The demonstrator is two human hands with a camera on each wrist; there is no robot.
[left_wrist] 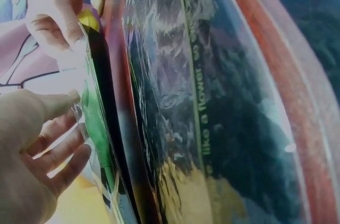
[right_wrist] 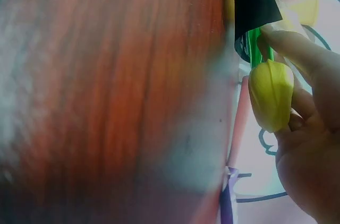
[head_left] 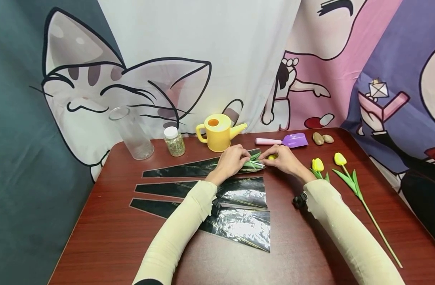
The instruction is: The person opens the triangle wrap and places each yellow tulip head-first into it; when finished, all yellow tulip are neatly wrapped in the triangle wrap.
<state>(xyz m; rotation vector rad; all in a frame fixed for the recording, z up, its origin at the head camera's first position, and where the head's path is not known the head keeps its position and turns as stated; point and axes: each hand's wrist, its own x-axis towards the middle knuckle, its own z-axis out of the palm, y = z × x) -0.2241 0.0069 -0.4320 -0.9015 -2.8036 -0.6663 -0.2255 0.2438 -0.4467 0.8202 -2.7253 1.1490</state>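
A yellow tulip (right_wrist: 271,96) lies partly inside a black-and-clear flower sleeve (head_left: 189,168), its green leaves (left_wrist: 95,112) showing through the film. At the sleeve's mouth my left hand (head_left: 231,160) pinches the clear film between thumb and finger, its other fingers spread loosely. Facing it, my right hand (head_left: 283,159) pinches the tulip just below the bloom, fingertips right at the sleeve's edge. In the right wrist view the bloom sits in front of the curled fingers. Two more sleeves lie flat nearer me, a middle one (head_left: 242,192) and a front one (head_left: 239,227).
Two other yellow tulips, a short-looking one (head_left: 317,165) and a long-stemmed one (head_left: 360,194), lie at right. Along the back stand a clear vase (head_left: 133,136), a lidded jar (head_left: 174,142) and a yellow watering can (head_left: 218,134). Beyond are a purple shovel (head_left: 294,139) and stones (head_left: 318,138).
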